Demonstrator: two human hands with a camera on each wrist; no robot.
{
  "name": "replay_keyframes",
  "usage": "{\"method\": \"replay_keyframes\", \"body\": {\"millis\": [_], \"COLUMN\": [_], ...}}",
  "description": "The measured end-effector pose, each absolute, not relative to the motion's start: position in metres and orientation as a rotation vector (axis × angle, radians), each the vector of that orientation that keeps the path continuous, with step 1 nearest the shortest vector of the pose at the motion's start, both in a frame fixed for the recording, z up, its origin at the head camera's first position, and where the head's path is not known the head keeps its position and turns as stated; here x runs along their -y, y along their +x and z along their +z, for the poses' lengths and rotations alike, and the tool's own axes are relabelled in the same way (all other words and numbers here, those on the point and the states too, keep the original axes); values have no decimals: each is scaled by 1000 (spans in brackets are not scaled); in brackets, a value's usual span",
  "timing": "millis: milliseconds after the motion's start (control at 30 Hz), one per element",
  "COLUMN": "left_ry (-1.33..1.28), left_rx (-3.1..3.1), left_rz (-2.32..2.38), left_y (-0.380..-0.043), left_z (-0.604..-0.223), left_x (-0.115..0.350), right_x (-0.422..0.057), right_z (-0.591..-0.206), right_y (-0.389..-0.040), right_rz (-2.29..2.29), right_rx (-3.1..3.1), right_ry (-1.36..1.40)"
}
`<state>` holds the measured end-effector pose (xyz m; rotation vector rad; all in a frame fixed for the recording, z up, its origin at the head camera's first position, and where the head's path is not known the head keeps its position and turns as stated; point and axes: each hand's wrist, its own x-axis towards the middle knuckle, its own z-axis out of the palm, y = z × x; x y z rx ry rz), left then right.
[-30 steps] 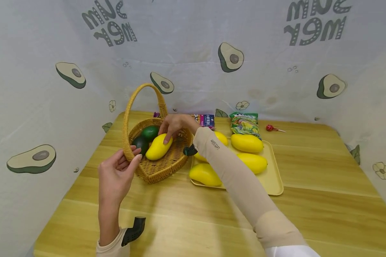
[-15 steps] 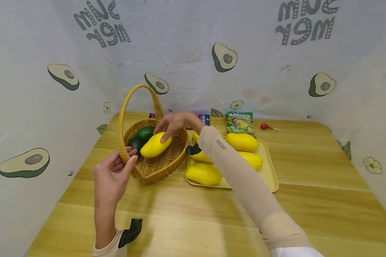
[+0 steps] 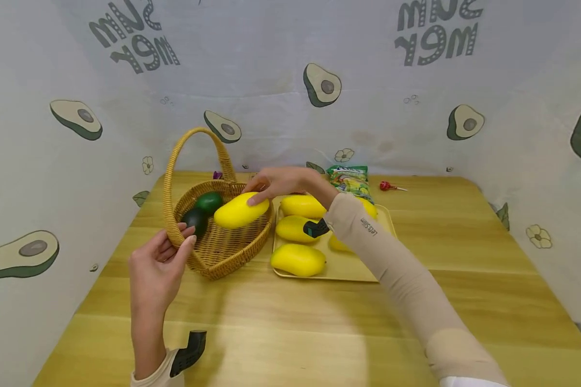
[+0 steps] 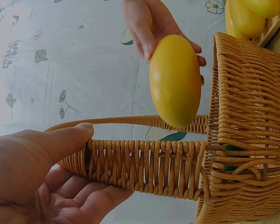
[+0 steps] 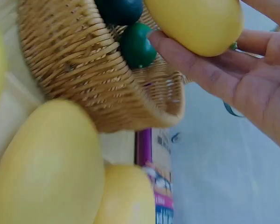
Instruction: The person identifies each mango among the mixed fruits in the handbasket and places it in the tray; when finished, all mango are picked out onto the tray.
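Observation:
My left hand [image 3: 155, 271] holds the front of the tall handle [image 3: 168, 185] of a heart-shaped wicker basket [image 3: 229, 264], thumb on one side and fingers on the other. A yellow mango [image 3: 237, 212] is in my right hand [image 3: 288, 181], gripped at its right end between thumb and fingers. In the left wrist view the mango [image 4: 175, 81] is up above the basket rim. Two dark green avocados, one brighter [image 3: 209, 202] and one nearly black [image 3: 195, 221], lie at the left inside the basket.
Right of the basket, a pale yellow tray [image 3: 348, 273] bears several more mangoes, partly hidden by my right arm. Behind it lie a green candy bag [image 3: 349, 181] and a red lollipop [image 3: 385, 186]. A purple package [image 5: 144, 147] sits behind the basket. A printed curtain surrounds the table.
My right hand has lifted the mango from the basket's floor and shifted it right, toward the tray side. My left hand keeps its hold on the handle. The head view has turned slightly right.

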<state>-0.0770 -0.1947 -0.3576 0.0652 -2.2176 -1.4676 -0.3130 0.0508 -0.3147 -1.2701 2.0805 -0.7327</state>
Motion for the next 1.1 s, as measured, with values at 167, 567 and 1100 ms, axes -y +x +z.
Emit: {"method": "replay_keyframes", "body": {"millis": [167,567,1100], "left_ry": [67,111,96], "left_rx": [2220,2252,2235], "left_rz": [-1455,-1418,-1455], "left_y": [-75,-73,-75], "left_z": [-356,-356,-358], "left_x": [195,194,194], "right_x": [-84,-151,-219], "right_z": [-317,-327,-347], "right_y": [-296,-247,-180], "right_rz": [-790,-1024,-1270], "right_rx": [-2147,-2268,-2455], "right_ry": [-1321,-1191,-956]}}
